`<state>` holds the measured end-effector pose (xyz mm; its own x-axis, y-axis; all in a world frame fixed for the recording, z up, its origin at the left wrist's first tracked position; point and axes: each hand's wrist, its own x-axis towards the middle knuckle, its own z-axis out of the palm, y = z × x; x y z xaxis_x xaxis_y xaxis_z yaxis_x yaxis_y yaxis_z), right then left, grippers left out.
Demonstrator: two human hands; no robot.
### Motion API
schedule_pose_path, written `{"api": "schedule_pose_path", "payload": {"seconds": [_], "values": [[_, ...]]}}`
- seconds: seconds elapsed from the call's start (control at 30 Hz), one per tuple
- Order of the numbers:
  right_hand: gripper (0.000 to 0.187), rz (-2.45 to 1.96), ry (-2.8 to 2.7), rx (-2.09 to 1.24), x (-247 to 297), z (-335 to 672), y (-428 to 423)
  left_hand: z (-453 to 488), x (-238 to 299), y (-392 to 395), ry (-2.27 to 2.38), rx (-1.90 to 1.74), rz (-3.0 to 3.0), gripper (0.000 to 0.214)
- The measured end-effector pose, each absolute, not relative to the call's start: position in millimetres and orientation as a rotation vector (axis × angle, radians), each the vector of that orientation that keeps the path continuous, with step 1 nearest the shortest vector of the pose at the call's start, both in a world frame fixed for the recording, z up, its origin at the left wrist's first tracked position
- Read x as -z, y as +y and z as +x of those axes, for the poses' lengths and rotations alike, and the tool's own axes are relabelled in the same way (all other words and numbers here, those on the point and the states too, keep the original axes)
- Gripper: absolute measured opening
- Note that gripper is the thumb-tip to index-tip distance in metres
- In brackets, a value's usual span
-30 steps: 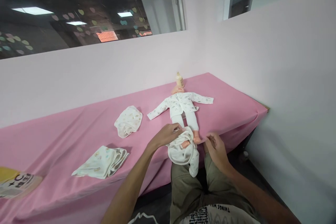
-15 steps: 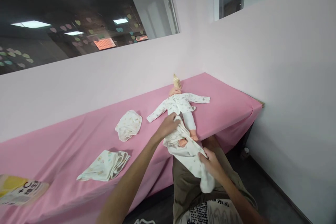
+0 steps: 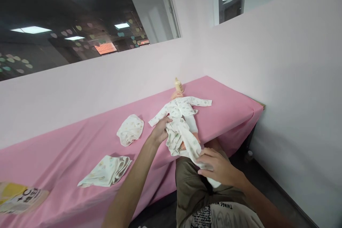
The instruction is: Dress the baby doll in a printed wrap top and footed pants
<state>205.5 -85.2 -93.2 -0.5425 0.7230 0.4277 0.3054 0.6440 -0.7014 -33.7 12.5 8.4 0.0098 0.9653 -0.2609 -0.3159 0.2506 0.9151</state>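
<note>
A baby doll [image 3: 177,95] lies on its back in a white printed jacket [image 3: 178,107], sleeves spread. White printed baby pants [image 3: 190,141] lie bunched over its legs, one leg of them hanging past the table edge over my lap. My left hand [image 3: 160,130] is closed on the bunched upper part of the pants beside the doll's hip. Lower down, my right hand [image 3: 217,166] has its fingers and thumb around the hanging pant leg. The doll's feet are mostly hidden by the cloth.
A pink-covered table [image 3: 227,107] runs along the wall. A pale bottle [image 3: 179,84] stands behind the doll's head. To the left lie a bunched printed cloth [image 3: 130,130], a folded printed cloth [image 3: 107,171] and a yellow-and-white package [image 3: 21,197].
My left hand has shifted slightly left and down with the pants' upper part. My right hand has changed its hold, its fingers now laid over the pant leg, which covers more of the doll's foot.
</note>
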Motion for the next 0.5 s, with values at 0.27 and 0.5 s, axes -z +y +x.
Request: {"api": "schedule_pose_path", "payload": {"seconds": [0.27,0.5], "values": [[0.039,-0.675,-1.823,-1.253,56,174,14,-32,-7,6,1.072,-1.017,1.014,0.019],[0.038,-0.587,-1.599,-1.74,65,171,32,-57,-7,5,1.066,-0.966,1.11,0.022]]}}
